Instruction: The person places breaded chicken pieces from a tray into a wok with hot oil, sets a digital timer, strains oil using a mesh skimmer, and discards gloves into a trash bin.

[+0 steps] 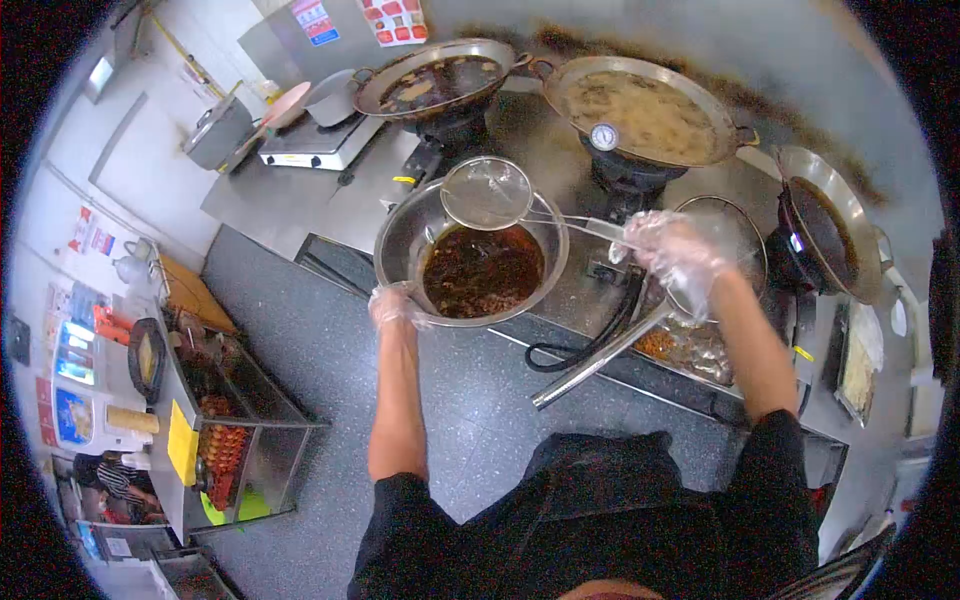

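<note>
A large steel bowl point(392, 238) with dark brown liquid and bits in it is at the counter's front edge. My left hand point(393, 305), in a clear plastic glove, grips the bowl's near left rim. My right hand point(675, 250), gloved the same way, is closed round the handle of a fine mesh strainer point(487, 193). The strainer's round mesh is over the back part of the bowl. Below my right hand a larger strainer with a thick metal handle point(603, 355) rests over a tray with orange bits.
Behind are two wide pans, one with dark liquid point(437, 82), one with bubbling yellowish oil point(645, 108) and a dial thermometer point(604, 137). A third pan point(825, 225) stands right. A white stove point(320, 145) is back left; a shelf unit point(270, 423) stands left. A person point(120, 480) is far left.
</note>
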### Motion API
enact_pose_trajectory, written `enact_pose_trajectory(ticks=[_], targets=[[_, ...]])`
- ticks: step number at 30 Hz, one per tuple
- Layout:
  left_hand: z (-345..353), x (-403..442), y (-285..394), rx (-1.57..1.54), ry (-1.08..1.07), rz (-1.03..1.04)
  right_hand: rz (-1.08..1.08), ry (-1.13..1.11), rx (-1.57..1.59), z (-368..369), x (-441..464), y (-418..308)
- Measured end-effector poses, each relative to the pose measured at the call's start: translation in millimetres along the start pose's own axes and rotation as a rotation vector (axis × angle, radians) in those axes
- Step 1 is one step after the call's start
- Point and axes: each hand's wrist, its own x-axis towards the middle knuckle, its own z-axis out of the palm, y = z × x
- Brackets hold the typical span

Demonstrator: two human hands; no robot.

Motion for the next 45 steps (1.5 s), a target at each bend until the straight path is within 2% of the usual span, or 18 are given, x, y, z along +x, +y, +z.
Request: enact_pose_trajectory(ticks=[5,7,9,12,18,23,25,26,27,29,31,32,34,35,38,41,44,45], targets=[[-21,-20,75,-0.098,-0.086,0.043,0.086,-0.112,-0.053,-41,-40,-69],[-22,-41,112,-0.162,-0.148,-0.024,-0.102,-0.009,-0.243,-48,-58,-87],[-14,-69,149,-0.019,-0.034,0.036,-0.143,0.019,-0.284,-67,-72,-103],[-4,-87,187,0.121,-0.111,0.056,-0.174,0.019,-0.289,-105,-97,-130],[73,-160,229,-0.018,-0.281,0.116,-0.373,0.153,-0.384,-247,-142,-156],[162,-181,220,0.019,-0.322,0.115,-0.194,0.579,-0.663,-354,-236,-141],[204,-169,208,-0.085,-0.536,0.170,-0.082,0.792,-0.795,-399,-278,-130],[230,-237,214,-0.012,-0.395,0.128,-0.064,0.820,-0.792,-435,-289,-111],[256,-268,212,-0.006,-0.424,0.123,-0.254,0.730,-0.847,-483,-291,-80],[300,-307,206,-0.048,-0.484,0.138,-0.426,0.657,-0.893,-525,-309,-39],[341,-331,193,-0.121,-0.576,0.049,-0.260,0.714,-0.537,-525,-334,-11],[361,-352,189,-0.088,-0.586,0.153,-0.106,0.726,-0.860,-524,-339,-7],[410,-377,190,0.063,-0.424,0.181,0.067,0.734,-1.175,-538,-345,14],[435,-390,191,0.138,-0.343,0.185,-0.015,0.715,-1.076,-553,-347,35],[490,-405,187,0.055,-0.498,0.338,-0.135,0.721,-0.878,-573,-346,72],[539,-420,183,0.199,-0.461,0.633,-0.135,0.726,-0.879,-578,-355,77],[558,-470,195,0.197,-0.497,0.463,0.023,0.602,-1.014,-563,-364,56],[569,-466,196,0.302,-0.464,0.538,0.064,0.635,-0.814,-570,-357,63]])
